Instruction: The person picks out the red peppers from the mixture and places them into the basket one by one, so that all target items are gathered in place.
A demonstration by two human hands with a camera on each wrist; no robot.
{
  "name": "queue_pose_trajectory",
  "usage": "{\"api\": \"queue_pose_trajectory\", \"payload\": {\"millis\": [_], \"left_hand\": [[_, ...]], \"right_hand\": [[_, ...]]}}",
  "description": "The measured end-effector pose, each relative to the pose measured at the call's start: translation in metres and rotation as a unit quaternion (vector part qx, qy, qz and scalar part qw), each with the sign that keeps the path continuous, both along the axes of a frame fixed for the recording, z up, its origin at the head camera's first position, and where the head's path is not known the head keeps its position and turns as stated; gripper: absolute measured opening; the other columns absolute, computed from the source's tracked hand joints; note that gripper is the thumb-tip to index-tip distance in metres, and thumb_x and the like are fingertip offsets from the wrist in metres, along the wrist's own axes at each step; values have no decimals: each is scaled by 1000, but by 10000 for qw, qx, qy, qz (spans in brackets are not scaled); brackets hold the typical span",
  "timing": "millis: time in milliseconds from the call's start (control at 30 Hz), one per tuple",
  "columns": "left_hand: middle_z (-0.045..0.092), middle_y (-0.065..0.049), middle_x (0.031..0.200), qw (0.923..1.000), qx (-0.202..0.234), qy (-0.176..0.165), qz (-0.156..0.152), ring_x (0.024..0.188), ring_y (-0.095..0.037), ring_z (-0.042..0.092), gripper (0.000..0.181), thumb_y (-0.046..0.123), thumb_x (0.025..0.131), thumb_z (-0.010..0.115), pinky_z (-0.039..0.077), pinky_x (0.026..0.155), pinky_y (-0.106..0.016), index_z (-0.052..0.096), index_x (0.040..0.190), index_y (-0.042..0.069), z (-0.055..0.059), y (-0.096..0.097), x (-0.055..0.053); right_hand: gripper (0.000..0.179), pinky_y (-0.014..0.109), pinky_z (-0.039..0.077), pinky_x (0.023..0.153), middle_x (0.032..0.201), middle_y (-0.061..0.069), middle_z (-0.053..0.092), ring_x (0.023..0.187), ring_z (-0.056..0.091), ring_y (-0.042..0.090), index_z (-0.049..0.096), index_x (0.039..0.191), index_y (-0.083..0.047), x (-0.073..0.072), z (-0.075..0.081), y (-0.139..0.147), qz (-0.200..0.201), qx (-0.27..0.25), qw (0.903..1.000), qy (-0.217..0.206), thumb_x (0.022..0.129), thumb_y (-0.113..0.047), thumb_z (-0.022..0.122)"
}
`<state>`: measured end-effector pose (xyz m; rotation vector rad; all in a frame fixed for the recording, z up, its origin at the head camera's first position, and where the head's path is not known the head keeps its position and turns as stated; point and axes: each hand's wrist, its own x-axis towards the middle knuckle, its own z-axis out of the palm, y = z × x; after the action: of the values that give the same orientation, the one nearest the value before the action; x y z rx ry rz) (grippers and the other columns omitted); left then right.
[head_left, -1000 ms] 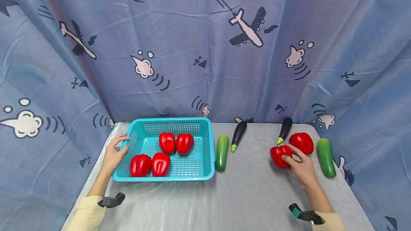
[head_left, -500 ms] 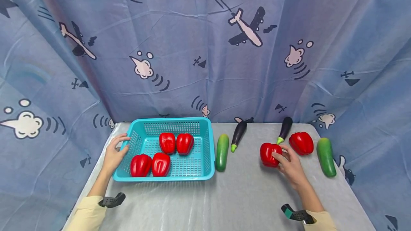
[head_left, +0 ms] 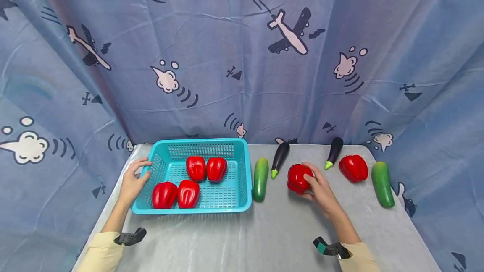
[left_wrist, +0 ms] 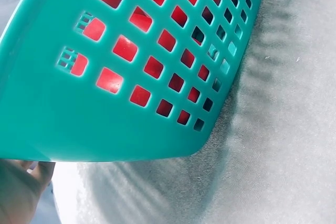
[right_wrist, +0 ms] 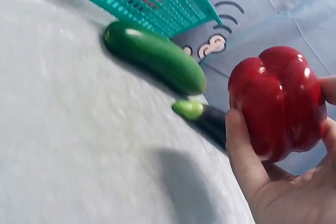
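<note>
My right hand grips a red bell pepper above the table, right of the cucumber and eggplant. In the right wrist view, thumb and fingers spread round the pepper, and its shadow falls on the cloth. My left hand rests at the left end of a turquoise plastic basket, fingertips at the rim and relaxed, with a gap between thumb and forefinger. Several red bell peppers lie in the basket's left and middle. The left wrist view shows them through the holes in the basket wall.
Beside the basket lie a cucumber and an eggplant. Further right are a second eggplant, another red bell pepper and a second cucumber. A patterned blue curtain hangs behind the table.
My right hand has carried the bell pepper left, away from the other pepper and the right eggplant, toward the basket. My left hand has stayed at the basket's left end.
</note>
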<state>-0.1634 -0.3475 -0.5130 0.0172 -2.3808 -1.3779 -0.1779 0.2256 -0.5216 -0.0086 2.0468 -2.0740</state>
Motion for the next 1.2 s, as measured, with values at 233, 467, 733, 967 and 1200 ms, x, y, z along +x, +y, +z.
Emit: {"api": "queue_pose_trajectory", "payload": {"millis": [233,467,733,967,1200], "left_hand": [[51,-30,139,10000,-39,-49,41,128,-42,45,27,-14,91,58,41,82,-8,64,118,-15,-7,-4,-5],[50,-31,139,9999,-56,-98,-33,129,-44,44,26,-12,92,58,43,84,-13,63,118,-16,4,0,0],[51,-26,141,9999,-29,-168,24,132,-39,44,28,-13,92,60,40,84,-10,65,119,-12,-10,-9,-5],[53,-22,141,9999,-10,-104,-25,131,-35,46,28,-10,92,63,42,83,-9,67,119,-8,-15,-13,-8],[53,-22,141,10000,-15,-85,-44,131,-36,46,27,-11,92,62,42,83,-8,67,119,-9,-13,-11,-8]], "right_hand": [[54,49,52,94,157,21,22,136,32,49,23,158,-13,-6,8,-28,288,-605,9975,-232,108,-15,42],[57,51,52,93,158,18,18,137,26,47,21,159,-15,-17,16,-51,370,-1501,9878,-174,103,-7,30],[64,45,55,90,154,18,24,133,30,44,24,157,-13,-20,25,-71,505,-1293,9896,386,100,-9,55],[81,45,55,90,154,16,32,137,31,41,28,158,-17,-20,27,-86,770,-408,9910,1013,91,-6,73],[79,45,54,92,150,10,41,135,38,35,41,150,-17,-24,32,-106,627,-60,9884,1384,84,-5,82]]}}
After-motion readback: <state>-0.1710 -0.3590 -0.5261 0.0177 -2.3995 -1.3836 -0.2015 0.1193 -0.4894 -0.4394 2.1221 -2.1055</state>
